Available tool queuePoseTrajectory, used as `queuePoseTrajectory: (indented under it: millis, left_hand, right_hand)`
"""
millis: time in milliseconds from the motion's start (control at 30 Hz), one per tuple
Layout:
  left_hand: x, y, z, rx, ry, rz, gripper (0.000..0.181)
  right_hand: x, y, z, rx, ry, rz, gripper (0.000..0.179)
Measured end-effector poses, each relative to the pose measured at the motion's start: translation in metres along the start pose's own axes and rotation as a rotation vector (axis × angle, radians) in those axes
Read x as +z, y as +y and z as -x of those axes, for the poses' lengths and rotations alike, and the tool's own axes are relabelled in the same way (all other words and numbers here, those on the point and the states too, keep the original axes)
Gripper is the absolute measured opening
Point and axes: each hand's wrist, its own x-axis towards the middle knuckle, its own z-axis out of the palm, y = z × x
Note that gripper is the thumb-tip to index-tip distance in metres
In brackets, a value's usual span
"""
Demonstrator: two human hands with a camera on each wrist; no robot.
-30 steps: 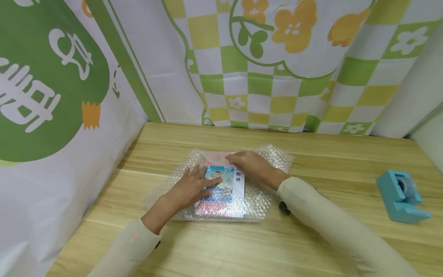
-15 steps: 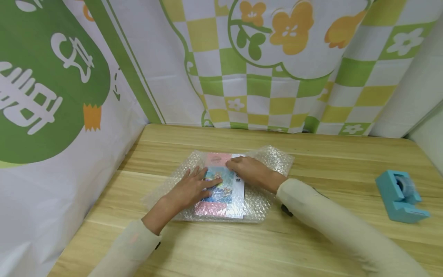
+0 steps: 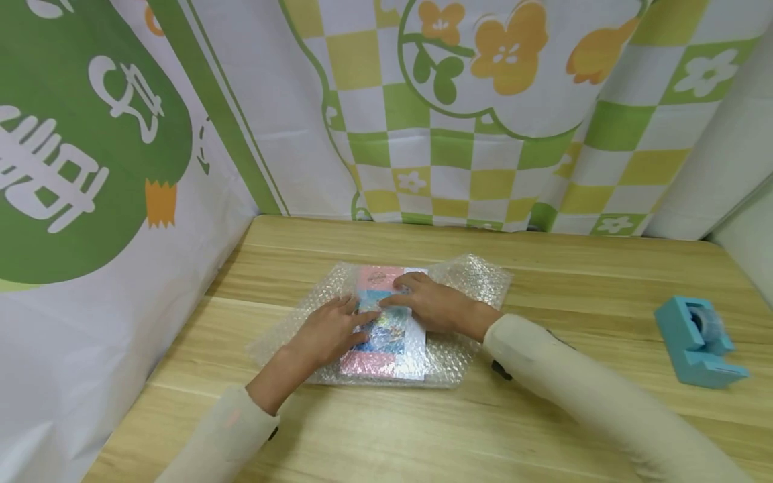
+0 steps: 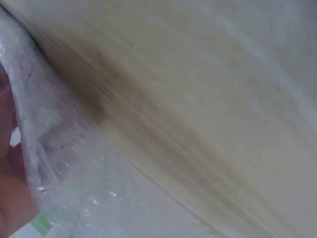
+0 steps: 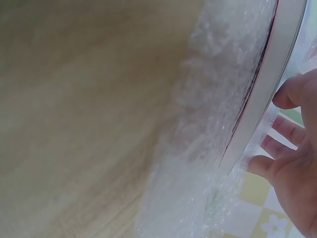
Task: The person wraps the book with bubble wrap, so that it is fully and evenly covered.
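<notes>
Beyond the book [image 3: 380, 339], a printed cloth [image 3: 449, 151] is hung, patterned in green, yellow and white checks with orange flowers. To the left of the book, a printed panel [image 3: 90, 201] in white and green is noted. Beneath the book, a wood-grained table [image 3: 483, 429] is extended on all sides. From the near side, a pale right sleeve [image 3: 574, 376] and a pale left sleeve [image 3: 223, 429] are directed toward the book. A sheet of clear bubble wrap [image 3: 447, 359] is laid out past the book to both left and right; glints are observed across the lower cover, where film appears to be lying on it. The book itself is found flat on the table, amid the wrap — its cover is marked by a blue picture, pink areas and a white strip down the right side.

The left hand [image 3: 332, 329] is laid over the book's left part, palm down, its fingers extended and spread. The right hand [image 3: 435, 302] is set over the book's upper right part, its fingers held apart and slightly bent; whether any film is pinched cannot be told. Well to the right of the book, a blue tape dispenser [image 3: 694, 355] is stood — a roll of clear tape [image 3: 710, 327] is seated in it.
</notes>
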Motion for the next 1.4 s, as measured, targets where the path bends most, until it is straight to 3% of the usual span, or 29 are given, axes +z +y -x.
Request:
queuePoseTrajectory:
  millis: [167,300,467,633,733,1067,1233,1400]
  left_hand:
    - [-0.003,0.006,-0.001,-0.137,0.092,0.003,0.058]
    - [-0.004,0.004,-0.004,-0.168,0.055,0.016,0.079]
    - [-0.003,-0.006,-0.006,-0.117,-0.032,0.055,0.095]
    - [0.002,-0.018,-0.010,0.029,-0.028,0.068,0.089]
    - [0.003,-0.022,-0.011,0.077,-0.056,0.076,0.083]
    - [0.002,-0.022,-0.012,0.066,-0.137,0.117,0.071]
    - [0.002,-0.020,-0.014,0.054,-0.151,0.156,0.070]
    - [0.001,-0.021,-0.013,0.035,-0.153,0.189,0.069]
  right_hand:
    - [0.000,-0.001,0.002,0.015,-0.009,-0.006,0.059]
    - [0.000,-0.002,0.001,0.040,-0.042,-0.064,0.049]
    - [-0.003,-0.003,0.000,0.078,-0.106,-0.125,0.039]
    - [-0.004,-0.002,0.000,0.070,-0.120,-0.101,0.053]
    - [-0.002,-0.002,0.001,0.063,-0.119,-0.083,0.058]
    - [0.002,-0.003,0.006,0.064,-0.075,-0.027,0.061]
    - [-0.001,-0.003,0.016,0.179,-0.037,-0.021,0.063]
    - [-0.011,0.006,0.036,0.310,0.059,0.008,0.061]
